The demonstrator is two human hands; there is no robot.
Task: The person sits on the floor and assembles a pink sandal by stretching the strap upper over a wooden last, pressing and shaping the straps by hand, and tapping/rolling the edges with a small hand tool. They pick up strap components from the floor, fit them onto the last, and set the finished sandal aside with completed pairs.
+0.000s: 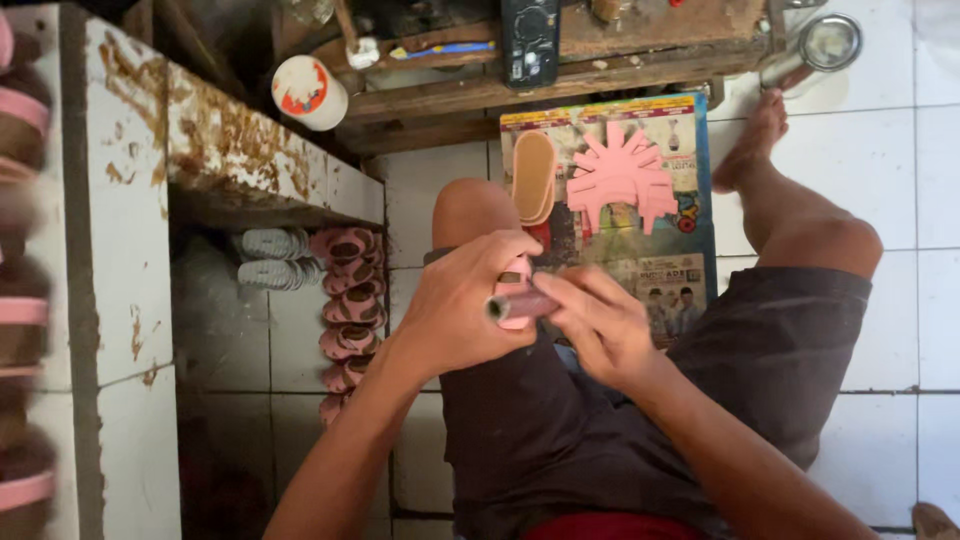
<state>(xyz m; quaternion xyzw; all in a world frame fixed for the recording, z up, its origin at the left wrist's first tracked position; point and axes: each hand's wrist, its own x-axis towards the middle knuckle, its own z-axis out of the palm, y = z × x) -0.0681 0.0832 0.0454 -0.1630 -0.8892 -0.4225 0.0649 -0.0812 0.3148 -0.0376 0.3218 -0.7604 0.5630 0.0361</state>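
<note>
I sit on a tiled floor with my knees up. My left hand grips a small pink sandal piece above my lap. My right hand holds a short dark tube-shaped tool against that pink piece, fingers closed around it. Just beyond my hands, on a printed sheet, lie a tan sole and a fan of pink straps.
A stained white shelf stands at the left, with pink-and-brown sandals stacked under it. A wooden bench at the far side carries a phone and a glue can. A metal cup stands at the top right.
</note>
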